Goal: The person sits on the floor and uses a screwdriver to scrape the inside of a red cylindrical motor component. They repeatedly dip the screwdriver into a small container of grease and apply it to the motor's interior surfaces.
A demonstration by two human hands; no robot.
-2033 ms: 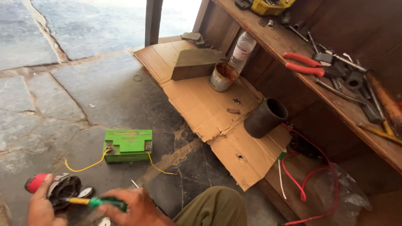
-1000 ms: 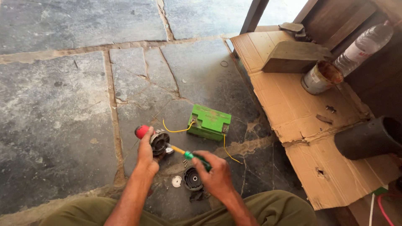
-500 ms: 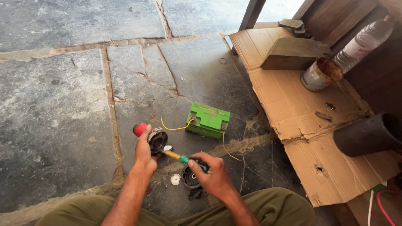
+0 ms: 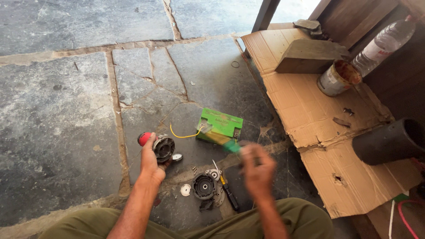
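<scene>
Gripping a round grey part with a red knob, the left hand is held just left of the green battery on the stone floor. A green-handled screwdriver is clutched in the blurred right hand. A slip is judged possible, and the loose washers below the battery could be scattered.

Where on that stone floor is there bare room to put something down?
The stone slabs left of the left hand lie bare, as does the stretch beyond the green battery, save tiny bits. Crowded: between the hands, around the round black part and screwdriver. The cardboard has open patches mid-sheet.
</scene>
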